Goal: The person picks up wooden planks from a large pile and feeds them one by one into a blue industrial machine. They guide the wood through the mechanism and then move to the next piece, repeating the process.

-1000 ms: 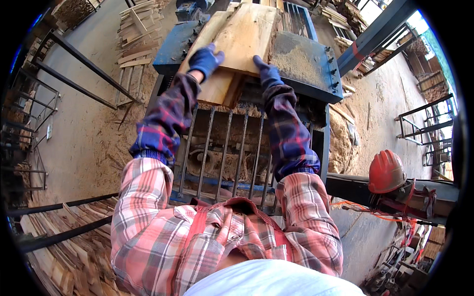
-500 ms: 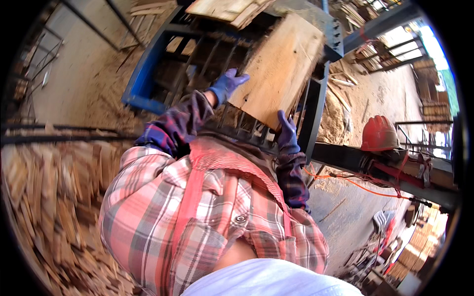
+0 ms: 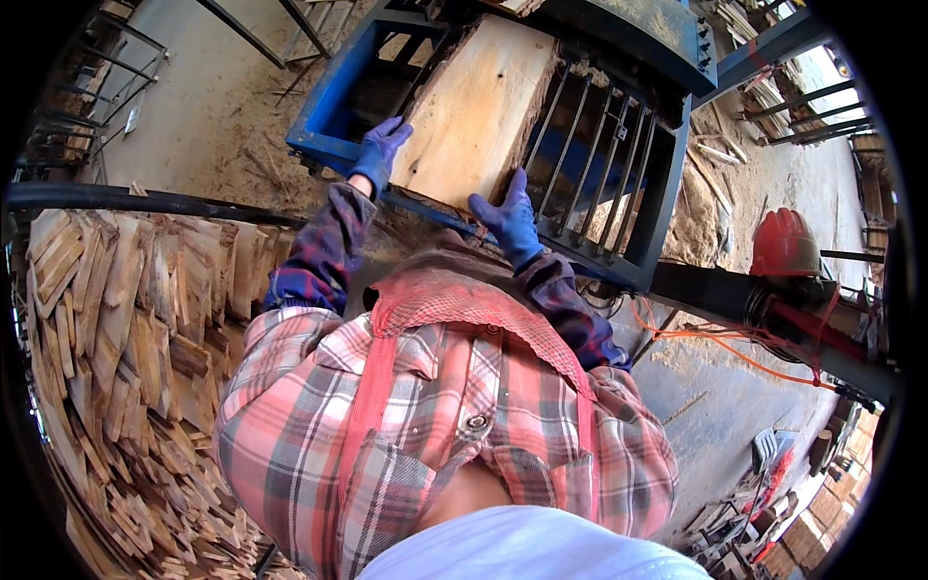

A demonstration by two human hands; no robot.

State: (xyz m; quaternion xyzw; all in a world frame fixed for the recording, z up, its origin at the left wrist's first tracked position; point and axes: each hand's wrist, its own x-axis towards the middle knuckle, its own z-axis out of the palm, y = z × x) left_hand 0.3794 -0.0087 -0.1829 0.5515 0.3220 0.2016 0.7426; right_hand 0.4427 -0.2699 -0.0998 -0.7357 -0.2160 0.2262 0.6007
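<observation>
A broad wooden board (image 3: 476,108) with rough, bark-lined edges lies on the metal bars of a blue machine frame (image 3: 324,145). My left hand (image 3: 383,157), in a blue-purple glove, holds the board's left edge near its close end. Gloved alike, my right hand (image 3: 510,220) grips the near right corner, its thumb along the near edge and a finger up the right side. The fingers under the board are hidden.
Parallel bars (image 3: 590,164) span the frame right of the board. A blue machine housing (image 3: 638,39) stands beyond. Stacked wood pieces (image 3: 145,358) fill the left side. On a dark beam (image 3: 701,290) at right rests a red hard hat (image 3: 785,244), with an orange cable (image 3: 720,346) below.
The board has shifted left across the bars and turned straighter, both hands moving with it. Bars on the right are now uncovered, and the view has swung slightly.
</observation>
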